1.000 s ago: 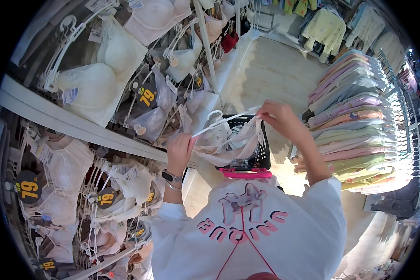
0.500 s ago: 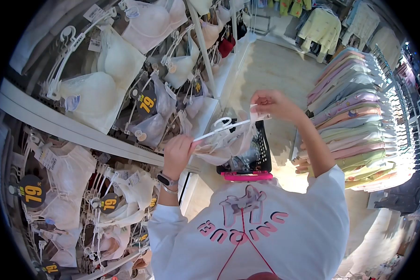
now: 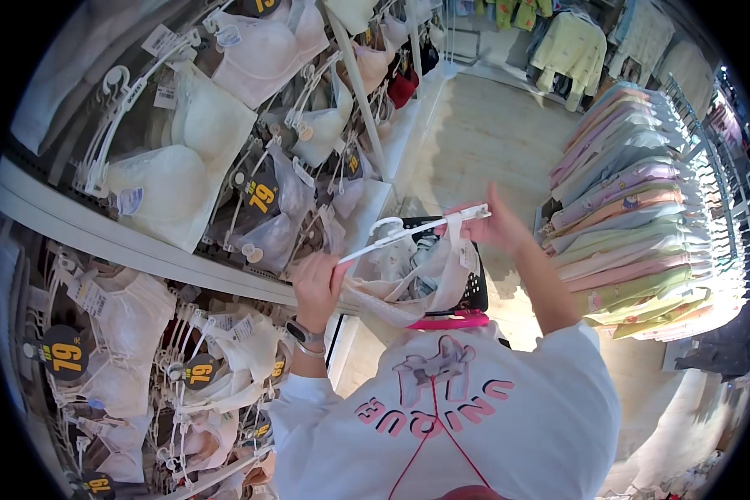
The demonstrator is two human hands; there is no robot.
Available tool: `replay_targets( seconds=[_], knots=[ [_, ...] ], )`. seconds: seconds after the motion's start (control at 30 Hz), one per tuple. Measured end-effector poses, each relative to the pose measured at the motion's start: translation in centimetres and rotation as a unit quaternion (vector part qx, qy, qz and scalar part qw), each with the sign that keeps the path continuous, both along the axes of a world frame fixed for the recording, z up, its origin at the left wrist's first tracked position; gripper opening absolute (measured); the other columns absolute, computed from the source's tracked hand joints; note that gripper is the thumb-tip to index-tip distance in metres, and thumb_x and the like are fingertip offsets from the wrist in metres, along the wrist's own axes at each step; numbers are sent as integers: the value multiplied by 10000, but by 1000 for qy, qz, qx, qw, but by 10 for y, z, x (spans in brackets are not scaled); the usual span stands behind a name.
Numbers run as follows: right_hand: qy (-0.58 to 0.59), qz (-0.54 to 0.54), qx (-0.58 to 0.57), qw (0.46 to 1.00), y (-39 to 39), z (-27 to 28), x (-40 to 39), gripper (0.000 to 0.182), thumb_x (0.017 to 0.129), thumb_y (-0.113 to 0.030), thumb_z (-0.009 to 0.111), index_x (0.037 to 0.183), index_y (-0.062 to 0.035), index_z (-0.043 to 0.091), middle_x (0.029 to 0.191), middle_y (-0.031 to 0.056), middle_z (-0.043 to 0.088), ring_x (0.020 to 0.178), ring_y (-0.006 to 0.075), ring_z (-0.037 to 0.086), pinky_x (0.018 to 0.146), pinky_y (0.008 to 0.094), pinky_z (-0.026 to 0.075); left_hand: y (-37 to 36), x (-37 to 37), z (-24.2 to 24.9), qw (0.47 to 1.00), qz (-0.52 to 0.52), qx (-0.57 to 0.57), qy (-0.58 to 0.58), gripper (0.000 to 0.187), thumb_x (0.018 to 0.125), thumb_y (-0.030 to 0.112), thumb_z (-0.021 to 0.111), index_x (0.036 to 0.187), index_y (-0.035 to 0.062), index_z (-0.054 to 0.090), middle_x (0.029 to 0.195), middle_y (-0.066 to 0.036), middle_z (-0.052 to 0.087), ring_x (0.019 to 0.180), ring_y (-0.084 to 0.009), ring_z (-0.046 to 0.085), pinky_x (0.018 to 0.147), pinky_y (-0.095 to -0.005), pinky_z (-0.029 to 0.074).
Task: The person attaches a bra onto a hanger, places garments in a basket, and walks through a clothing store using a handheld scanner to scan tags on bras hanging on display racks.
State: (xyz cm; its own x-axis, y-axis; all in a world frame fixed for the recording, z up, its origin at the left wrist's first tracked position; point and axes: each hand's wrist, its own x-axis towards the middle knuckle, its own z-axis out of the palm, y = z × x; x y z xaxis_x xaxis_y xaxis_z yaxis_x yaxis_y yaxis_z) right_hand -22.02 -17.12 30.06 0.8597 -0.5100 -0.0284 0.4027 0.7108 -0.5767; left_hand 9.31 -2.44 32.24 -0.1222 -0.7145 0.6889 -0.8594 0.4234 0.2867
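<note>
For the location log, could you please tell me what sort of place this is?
Probably a clothing shop's lingerie section: hanging bras, round price signs reading 79, and rows of pastel garments.

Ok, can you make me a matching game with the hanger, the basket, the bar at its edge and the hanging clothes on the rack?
Things:
1. Hanger
2. Basket
3. Bar at the basket's near edge
4. Hanging clothes

Clues:
A. bright pink
B. lined up in a row at the right side of the picture
C. white, gripped by the left hand
D. black, with holes in its wall

Right pairs: 1-C, 2-D, 3-A, 4-B
</note>
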Motion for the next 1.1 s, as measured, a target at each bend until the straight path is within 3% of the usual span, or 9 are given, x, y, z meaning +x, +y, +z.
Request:
replay_targets(
  seconds=[0.07,0.13,0.17,0.27,0.5,0.6,0.7,0.8,1.1],
  knots=[
    [-41,-47,-12,998,19,-9,5,462,833,-220,694,1165,70,554,1135,210,619,1101,286,580,986,390,419,-2,-2,-4,1000,9,-1,14,176,775,107,709,761,26,553,655,-111,503,600,-300,507,543,-389,388],
    [-34,-132,-142,980,35,-20,9,402,852,-162,661,1174,63,576,1142,186,627,1106,229,570,1003,346,393,-4,-4,-12,1000,16,0,26,169,781,99,702,760,23,553,656,-111,503,601,-301,507,543,-389,388],
    [38,-154,-157,975,37,-29,9,377,842,-129,666,1161,54,584,1107,172,645,1054,203,591,957,333,425,-4,-6,-18,999,17,2,29,164,783,96,699,761,23,554,658,-111,504,602,-300,508,544,-389,389],
    [68,-213,-105,969,39,-58,23,331,836,-95,665,1129,47,602,1072,148,663,991,173,611,904,307,449,-5,-11,-26,999,18,10,24,156,788,91,693,762,23,555,662,-110,508,604,-297,512,544,-389,388],
    [146,-293,-39,944,45,-41,37,151,879,-122,633,978,-11,657,961,96,672,881,157,619,835,300,473,-12,-16,-44,998,48,17,22,154,803,114,687,771,35,559,662,-104,513,598,-289,516,541,-393,384],
    [177,-367,-30,913,44,-54,47,157,869,-176,665,917,-28,682,774,-22,626,710,54,537,664,214,411,-16,-21,-53,998,64,14,4,154,812,126,680,772,41,558,661,-103,514,600,-289,521,538,-393,392],
    [206,-401,-32,892,44,-59,52,153,883,-205,651,838,-60,668,667,-83,505,609,25,420,571,203,332,-16,-25,-55,998,63,1,-15,157,818,134,674,768,46,554,664,-100,518,600,-287,525,533,-393,399],
    [240,-446,-52,861,49,-47,49,185,889,-226,642,772,-82,640,641,-93,453,582,23,367,544,207,300,-15,-27,-58,997,66,14,-25,161,819,141,674,771,47,552,666,-98,512,602,-286,525,529,-389,401],
    [260,-473,-45,840,33,-59,29,222,847,-240,684,743,-53,623,678,-40,555,625,53,469,591,213,366,-14,-29,-61,995,68,-18,-71,202,804,178,696,755,56,543,650,-83,504,585,-267,521,526,-383,402]
  ],
)
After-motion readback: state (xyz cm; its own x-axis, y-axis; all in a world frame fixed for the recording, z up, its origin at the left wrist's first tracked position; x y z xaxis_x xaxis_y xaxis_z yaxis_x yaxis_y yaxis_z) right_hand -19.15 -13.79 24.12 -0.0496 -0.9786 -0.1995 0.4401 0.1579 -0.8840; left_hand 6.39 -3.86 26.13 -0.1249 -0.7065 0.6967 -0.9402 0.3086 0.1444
